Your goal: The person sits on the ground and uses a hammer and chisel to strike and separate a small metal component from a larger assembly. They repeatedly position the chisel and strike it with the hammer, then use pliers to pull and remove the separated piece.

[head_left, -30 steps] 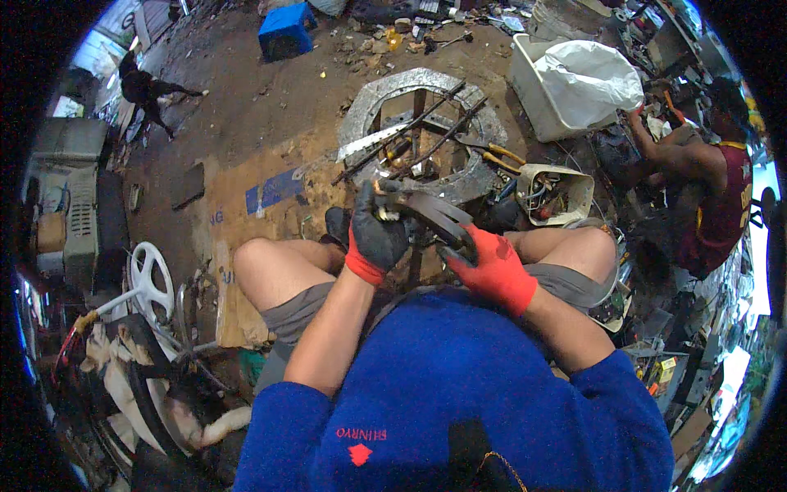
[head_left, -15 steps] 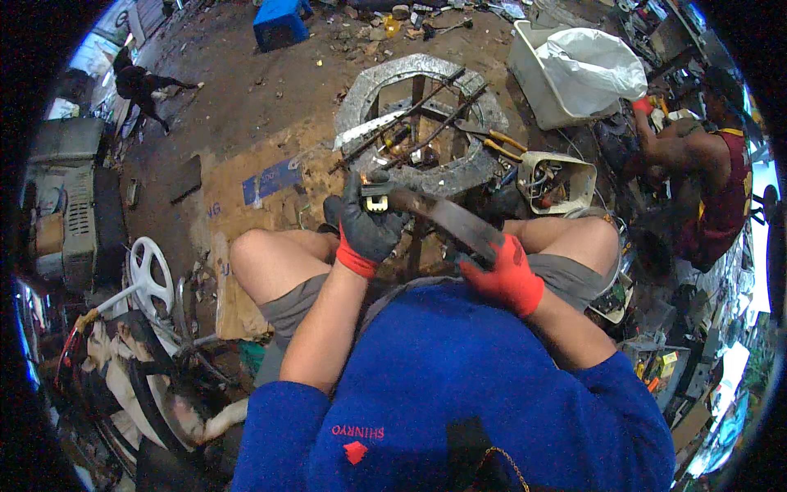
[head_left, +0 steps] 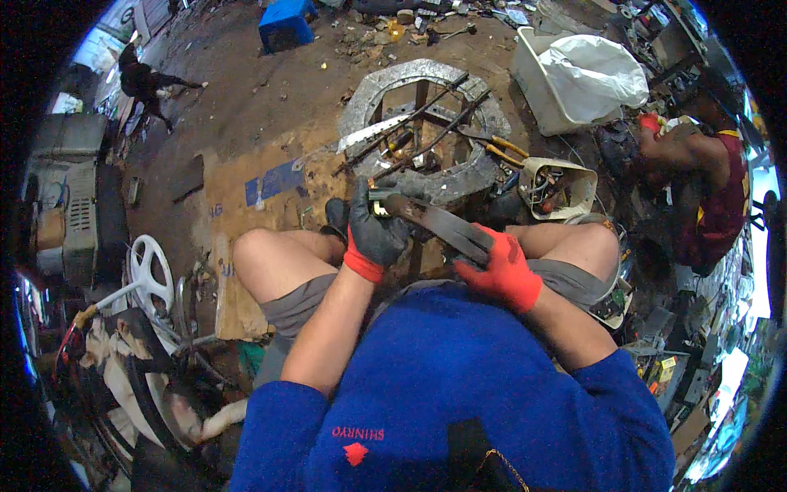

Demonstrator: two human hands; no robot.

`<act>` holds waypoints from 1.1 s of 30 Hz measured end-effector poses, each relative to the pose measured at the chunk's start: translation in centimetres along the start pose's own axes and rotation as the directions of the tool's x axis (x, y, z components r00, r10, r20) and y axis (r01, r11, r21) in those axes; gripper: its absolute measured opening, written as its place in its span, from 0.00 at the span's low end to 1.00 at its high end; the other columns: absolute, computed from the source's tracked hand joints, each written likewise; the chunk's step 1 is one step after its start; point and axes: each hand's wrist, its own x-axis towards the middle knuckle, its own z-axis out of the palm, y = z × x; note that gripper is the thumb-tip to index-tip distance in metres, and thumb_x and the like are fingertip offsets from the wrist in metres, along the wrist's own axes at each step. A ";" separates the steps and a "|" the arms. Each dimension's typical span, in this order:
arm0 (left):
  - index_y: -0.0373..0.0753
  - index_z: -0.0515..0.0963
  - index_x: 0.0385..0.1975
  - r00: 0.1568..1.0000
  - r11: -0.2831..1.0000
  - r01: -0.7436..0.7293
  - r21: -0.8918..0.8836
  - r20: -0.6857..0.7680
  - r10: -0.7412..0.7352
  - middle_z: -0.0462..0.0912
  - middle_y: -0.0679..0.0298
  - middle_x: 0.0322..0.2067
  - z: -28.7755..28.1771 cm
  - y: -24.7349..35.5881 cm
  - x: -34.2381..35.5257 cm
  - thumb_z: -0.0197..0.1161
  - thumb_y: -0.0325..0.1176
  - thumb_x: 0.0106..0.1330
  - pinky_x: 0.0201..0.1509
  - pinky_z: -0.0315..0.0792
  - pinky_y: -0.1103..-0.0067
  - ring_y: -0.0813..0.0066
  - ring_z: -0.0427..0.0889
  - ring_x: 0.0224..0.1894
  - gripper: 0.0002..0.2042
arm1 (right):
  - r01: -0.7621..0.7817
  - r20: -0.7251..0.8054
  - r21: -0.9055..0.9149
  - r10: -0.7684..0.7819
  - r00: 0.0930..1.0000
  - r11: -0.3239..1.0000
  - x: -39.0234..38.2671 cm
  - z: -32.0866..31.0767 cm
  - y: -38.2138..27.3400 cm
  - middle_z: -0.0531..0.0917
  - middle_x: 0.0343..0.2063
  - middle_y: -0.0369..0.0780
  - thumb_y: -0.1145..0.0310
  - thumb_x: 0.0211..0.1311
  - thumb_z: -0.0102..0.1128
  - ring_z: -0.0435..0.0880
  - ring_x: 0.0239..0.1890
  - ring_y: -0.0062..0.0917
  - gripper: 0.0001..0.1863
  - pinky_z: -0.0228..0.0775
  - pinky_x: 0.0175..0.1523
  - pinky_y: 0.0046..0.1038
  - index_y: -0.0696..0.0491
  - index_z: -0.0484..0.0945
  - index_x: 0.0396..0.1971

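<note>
My left hand, in a black-and-red glove, is closed around a small part with a pale yellowish end and a grey metal piece. My right hand, in a similar red glove, grips a long, flat, dark metal tool, blade-like and worn. The tool's far end lies against or right beside the small part; I cannot tell if they touch. Just beyond my hands is a grey octagonal metal ring with dark rods laid across it and scraps inside.
Right of the ring stand a cream container of scrap and a yellow-handled tool. Behind are a white tub with a bag and a blue stool. A co-worker sits at right; a dark animal is far left.
The whole view has shifted slightly. Both hands keep their holds, and the dark tool's end sits a little lower beside the small part.
</note>
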 end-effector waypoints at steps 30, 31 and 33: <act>0.38 0.72 0.56 0.991 0.998 0.024 0.055 0.133 -0.032 0.77 0.55 0.53 0.8 1.0 -0.5 0.52 0.45 0.71 0.61 0.72 0.63 0.62 0.75 0.57 0.21 | -0.004 -0.078 0.033 0.007 0.997 0.999 -0.4 -0.6 1.4 0.83 0.37 0.46 0.71 0.45 0.66 0.84 0.39 0.37 0.23 0.76 0.45 0.33 0.58 0.76 0.46; 0.37 0.71 0.57 0.993 0.999 0.006 0.047 0.116 -0.011 0.77 0.55 0.54 0.9 0.9 -0.8 0.51 0.46 0.71 0.62 0.71 0.62 0.61 0.75 0.57 0.22 | -0.001 -0.079 0.046 0.005 0.997 0.999 -0.4 -0.5 1.4 0.83 0.37 0.45 0.71 0.45 0.66 0.84 0.39 0.37 0.23 0.76 0.44 0.33 0.58 0.76 0.46; 0.37 0.70 0.58 0.994 0.999 -0.016 0.038 0.105 0.012 0.76 0.55 0.54 0.7 1.0 -1.1 0.51 0.48 0.71 0.62 0.70 0.61 0.61 0.75 0.58 0.23 | 0.061 -0.119 0.063 -0.053 0.992 0.996 -0.3 -0.9 0.7 0.83 0.36 0.45 0.72 0.45 0.65 0.85 0.37 0.37 0.23 0.76 0.43 0.32 0.58 0.76 0.46</act>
